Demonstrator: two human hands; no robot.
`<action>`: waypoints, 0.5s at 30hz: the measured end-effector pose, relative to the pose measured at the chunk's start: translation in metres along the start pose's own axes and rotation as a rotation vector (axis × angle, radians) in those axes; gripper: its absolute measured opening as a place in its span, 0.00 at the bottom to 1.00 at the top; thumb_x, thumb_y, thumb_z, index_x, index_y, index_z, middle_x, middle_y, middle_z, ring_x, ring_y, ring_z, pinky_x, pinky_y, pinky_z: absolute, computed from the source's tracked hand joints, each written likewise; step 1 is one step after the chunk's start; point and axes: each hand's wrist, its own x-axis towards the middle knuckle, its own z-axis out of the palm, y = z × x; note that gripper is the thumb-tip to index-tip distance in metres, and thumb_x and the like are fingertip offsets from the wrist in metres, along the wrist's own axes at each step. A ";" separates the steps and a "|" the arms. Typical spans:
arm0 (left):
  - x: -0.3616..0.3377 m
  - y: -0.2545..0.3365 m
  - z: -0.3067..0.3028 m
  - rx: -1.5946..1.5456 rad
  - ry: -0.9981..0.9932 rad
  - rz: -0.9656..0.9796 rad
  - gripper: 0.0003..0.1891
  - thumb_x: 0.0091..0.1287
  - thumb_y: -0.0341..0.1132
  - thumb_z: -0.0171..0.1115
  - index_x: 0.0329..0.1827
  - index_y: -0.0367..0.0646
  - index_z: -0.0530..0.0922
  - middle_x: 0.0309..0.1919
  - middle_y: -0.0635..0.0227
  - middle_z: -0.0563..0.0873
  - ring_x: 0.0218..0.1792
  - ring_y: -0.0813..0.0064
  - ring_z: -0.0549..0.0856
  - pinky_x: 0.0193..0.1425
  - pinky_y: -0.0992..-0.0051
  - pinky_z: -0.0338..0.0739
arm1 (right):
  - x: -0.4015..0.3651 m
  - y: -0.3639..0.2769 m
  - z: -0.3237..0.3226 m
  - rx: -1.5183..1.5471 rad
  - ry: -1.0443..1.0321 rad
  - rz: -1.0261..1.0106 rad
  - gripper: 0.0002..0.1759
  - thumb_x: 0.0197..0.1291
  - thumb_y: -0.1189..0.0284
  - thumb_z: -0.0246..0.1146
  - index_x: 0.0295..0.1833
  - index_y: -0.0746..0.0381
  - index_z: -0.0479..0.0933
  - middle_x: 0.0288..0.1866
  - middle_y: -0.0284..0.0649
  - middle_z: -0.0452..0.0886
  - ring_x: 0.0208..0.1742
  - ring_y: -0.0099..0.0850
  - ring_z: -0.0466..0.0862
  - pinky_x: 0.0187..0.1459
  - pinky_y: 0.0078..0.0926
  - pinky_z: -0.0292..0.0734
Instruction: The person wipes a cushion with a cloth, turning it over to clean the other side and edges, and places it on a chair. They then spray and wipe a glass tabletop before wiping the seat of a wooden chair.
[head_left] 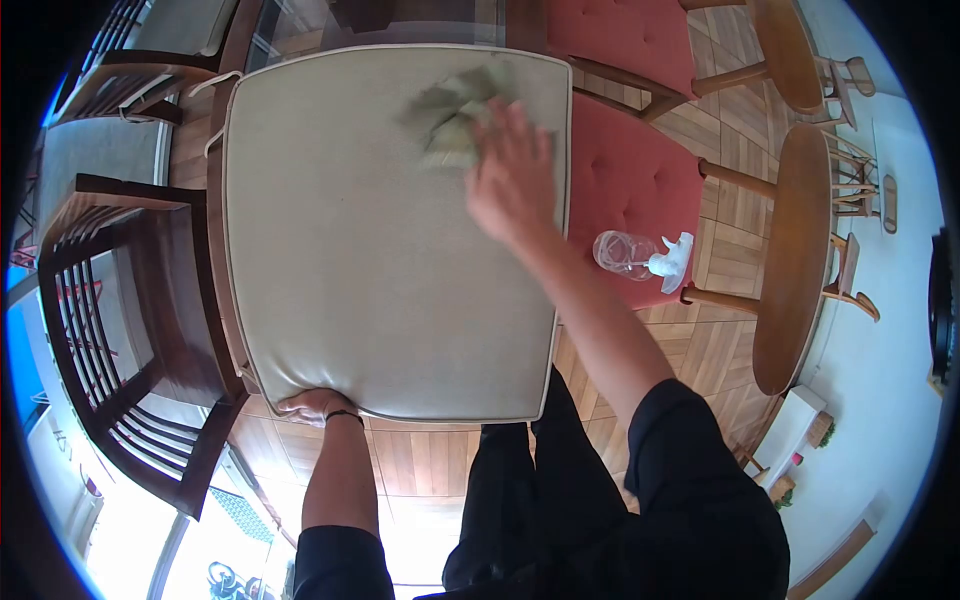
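Note:
A beige seat cushion (390,250) with pale piping lies flat in front of me. My right hand (512,175) is on its far right part, holding a greenish-grey cloth (450,125) against the surface. Both the cloth and the fingers are smeared by motion. At the near left corner, my left hand (315,404) grips the cushion's edge, and the cover wrinkles there. Some of its fingers are hidden under the cushion. To the right, a clear spray bottle (625,254) with a white trigger head lies on its side on a red padded seat.
Dark wooden chairs (170,310) with slatted backs stand on the left. Red tufted chairs (640,175) with brown wooden backs (795,270) adjoin the cushion's right side. Parquet floor (740,220) shows between and below them. A white wall (890,330) runs along the far right.

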 end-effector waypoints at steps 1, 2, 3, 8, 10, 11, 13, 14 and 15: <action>-0.005 0.003 0.000 -0.014 0.000 -0.002 0.46 0.75 0.68 0.16 0.78 0.36 0.57 0.68 0.37 0.70 0.69 0.42 0.74 0.74 0.50 0.74 | 0.019 0.013 0.003 -0.058 0.043 0.054 0.32 0.71 0.61 0.55 0.76 0.65 0.67 0.83 0.54 0.58 0.85 0.48 0.54 0.81 0.55 0.46; -0.012 0.006 -0.002 -0.026 0.000 -0.003 0.46 0.75 0.67 0.16 0.78 0.36 0.57 0.69 0.37 0.70 0.69 0.42 0.74 0.74 0.49 0.75 | 0.035 0.023 0.008 -0.048 0.056 0.160 0.32 0.71 0.61 0.55 0.76 0.66 0.67 0.83 0.54 0.58 0.85 0.48 0.54 0.81 0.56 0.45; -0.014 0.009 -0.001 -0.039 0.000 -0.004 0.45 0.75 0.67 0.16 0.78 0.37 0.57 0.69 0.37 0.70 0.69 0.42 0.74 0.74 0.49 0.75 | 0.053 0.032 0.014 -0.037 0.070 0.266 0.32 0.70 0.61 0.55 0.76 0.66 0.67 0.83 0.54 0.58 0.85 0.49 0.53 0.81 0.56 0.45; 0.009 -0.008 0.007 0.005 0.028 -0.030 0.45 0.75 0.68 0.16 0.79 0.39 0.55 0.70 0.38 0.69 0.69 0.41 0.74 0.73 0.48 0.76 | 0.082 -0.028 0.029 0.131 0.146 0.211 0.31 0.70 0.60 0.55 0.74 0.64 0.70 0.83 0.53 0.59 0.85 0.49 0.52 0.81 0.57 0.44; 0.008 -0.006 0.007 -0.033 0.017 -0.008 0.45 0.75 0.68 0.16 0.79 0.39 0.55 0.70 0.38 0.69 0.69 0.40 0.74 0.73 0.48 0.76 | 0.085 -0.029 0.029 0.188 0.086 0.143 0.31 0.70 0.60 0.55 0.74 0.62 0.71 0.82 0.52 0.59 0.85 0.49 0.51 0.81 0.56 0.43; 0.006 -0.005 0.008 -0.066 -0.004 -0.011 0.45 0.75 0.68 0.16 0.79 0.39 0.55 0.70 0.38 0.68 0.69 0.40 0.73 0.73 0.48 0.76 | 0.080 -0.011 0.021 0.142 0.085 0.196 0.30 0.70 0.60 0.55 0.73 0.61 0.72 0.82 0.51 0.60 0.85 0.48 0.52 0.81 0.56 0.43; 0.000 0.000 0.007 -0.135 -0.032 -0.027 0.45 0.76 0.68 0.17 0.79 0.39 0.56 0.71 0.38 0.68 0.69 0.40 0.73 0.74 0.49 0.75 | 0.065 0.028 0.002 0.061 0.077 0.288 0.29 0.69 0.59 0.56 0.72 0.60 0.74 0.82 0.50 0.62 0.85 0.46 0.53 0.81 0.55 0.44; 0.001 -0.001 0.007 -0.070 0.023 0.015 0.45 0.76 0.67 0.17 0.79 0.37 0.57 0.72 0.37 0.67 0.71 0.40 0.71 0.77 0.51 0.71 | 0.067 0.023 0.006 0.037 0.109 0.310 0.28 0.69 0.60 0.56 0.71 0.60 0.75 0.81 0.50 0.63 0.85 0.47 0.53 0.80 0.55 0.45; 0.008 -0.006 0.006 -0.040 0.029 0.016 0.45 0.76 0.67 0.17 0.79 0.37 0.56 0.72 0.37 0.67 0.71 0.40 0.71 0.78 0.51 0.70 | 0.067 0.017 0.011 0.012 0.134 0.329 0.28 0.68 0.60 0.56 0.70 0.60 0.76 0.80 0.49 0.64 0.84 0.47 0.54 0.80 0.55 0.47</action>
